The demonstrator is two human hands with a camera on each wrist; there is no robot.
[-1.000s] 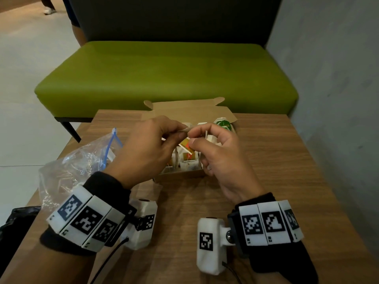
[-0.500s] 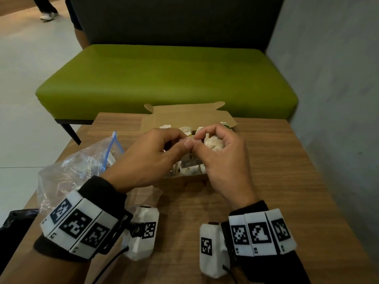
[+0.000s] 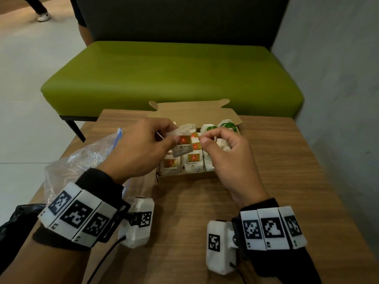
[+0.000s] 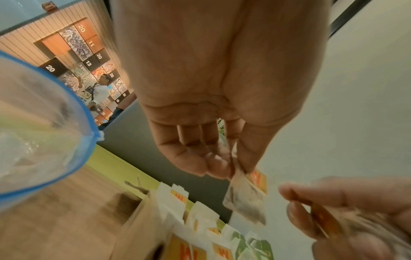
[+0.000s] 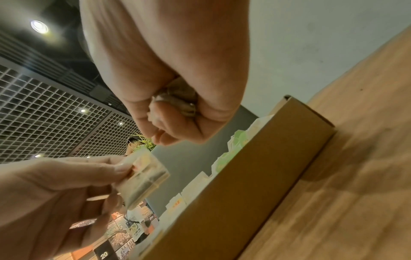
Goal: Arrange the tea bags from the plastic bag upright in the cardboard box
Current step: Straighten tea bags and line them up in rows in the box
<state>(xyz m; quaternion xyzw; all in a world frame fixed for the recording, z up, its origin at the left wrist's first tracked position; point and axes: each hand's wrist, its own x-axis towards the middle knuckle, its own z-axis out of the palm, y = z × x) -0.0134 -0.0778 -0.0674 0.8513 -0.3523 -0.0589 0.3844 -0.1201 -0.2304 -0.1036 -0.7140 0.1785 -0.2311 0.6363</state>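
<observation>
An open cardboard box point(image 3: 184, 176) stands on the wooden table point(image 3: 276, 181), holding several upright tea bags point(image 3: 192, 160) with orange tags and two green-tagged ones point(image 3: 228, 126) at its far right. Just above the box, my left hand point(image 3: 174, 136) pinches an orange-tagged tea bag point(image 3: 181, 146), which also shows in the wrist views point(image 4: 244, 198) point(image 5: 144, 179). My right hand point(image 3: 203, 138) pinches an orange tag point(image 4: 322, 219) beside it and curls round another tea bag point(image 5: 177, 100). The clear plastic bag point(image 3: 86, 160) with a blue zip lies left of the box.
A green bench point(image 3: 174, 78) stands right behind the table's far edge. A grey wall point(image 3: 338, 99) runs along the right. A black bag point(image 3: 18, 218) sits at the lower left. A person's legs point(image 3: 41, 11) show far off at the top left.
Both hands, pressed together low over the box half a second ago, have risen and come slightly apart. The tea bag in my left pinch now hangs in plain view.
</observation>
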